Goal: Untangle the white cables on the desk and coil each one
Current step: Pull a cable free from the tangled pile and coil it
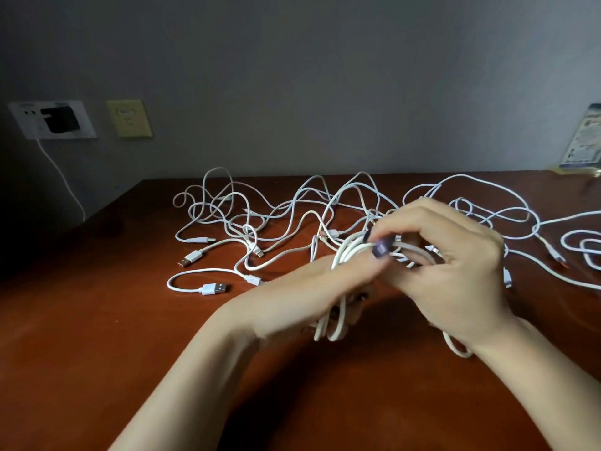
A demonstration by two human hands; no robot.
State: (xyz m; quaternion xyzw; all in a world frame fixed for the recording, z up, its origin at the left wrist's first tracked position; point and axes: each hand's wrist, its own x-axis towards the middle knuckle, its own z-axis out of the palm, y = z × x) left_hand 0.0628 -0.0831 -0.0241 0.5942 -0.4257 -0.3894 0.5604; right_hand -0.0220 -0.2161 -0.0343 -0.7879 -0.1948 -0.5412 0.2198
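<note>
Head view. Looks down on a reddish-brown wooden bench (97, 320) set against a grey wall. Shows the left hand (302, 288) reaching in from lower left, raised above the bench, with a coil of white cable (349, 252) looped round its fingers and hanging below the palm. Left grip clamped on that coil, thumb pressed over the top strands. Shows the right hand (455, 255) coming from lower right, fingers curled over the same coil, grip pinched on the strands just beside the left thumb; blurred, so exact fingertip contact hard to tell. Coil held between the two hands, in front of everything else. Behind and to both sides, a tangle of white cables (286, 216) spread loose on the bench, with a USB plug (216, 289) at its near left edge. On the wall at left, a white outlet plate (22, 118) with a black adapter (60, 120) and a white cord (63, 177) dropping from it, a beige wall plate (130, 118) just beside. At far right, a printed packet (585, 138) against the wall.
</note>
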